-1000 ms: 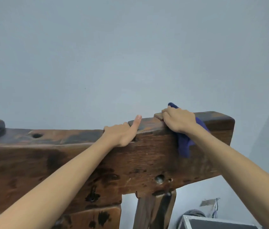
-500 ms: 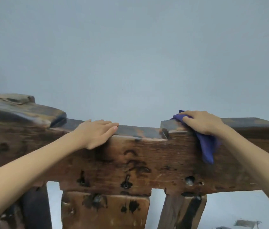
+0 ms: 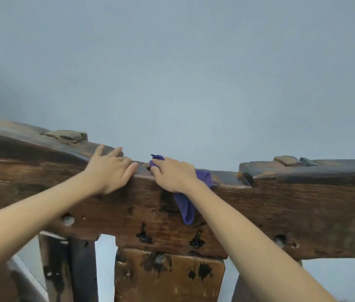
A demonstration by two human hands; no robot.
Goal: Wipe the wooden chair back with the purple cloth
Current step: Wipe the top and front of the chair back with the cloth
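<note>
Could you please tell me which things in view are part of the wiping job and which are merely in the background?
Part of the job:
- cloth, pressed under the right hand
- chair back, top rail
- left hand, flat on the rail

Background only:
- wall

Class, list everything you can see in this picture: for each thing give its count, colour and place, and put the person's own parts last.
Wooden chair back: one, dark brown with black stains, across the middle of the view.
Centre slat: one, lighter brown, below the top rail.
Wooden pegs: at least two, grey-brown, raised on the rail top, left and right.
Purple cloth: one, under the right hand, hanging down the rail's front.
Wall: pale grey-blue, behind.
Left hand: flat on the rail top.
Right hand: pressing the cloth to the rail.
</note>
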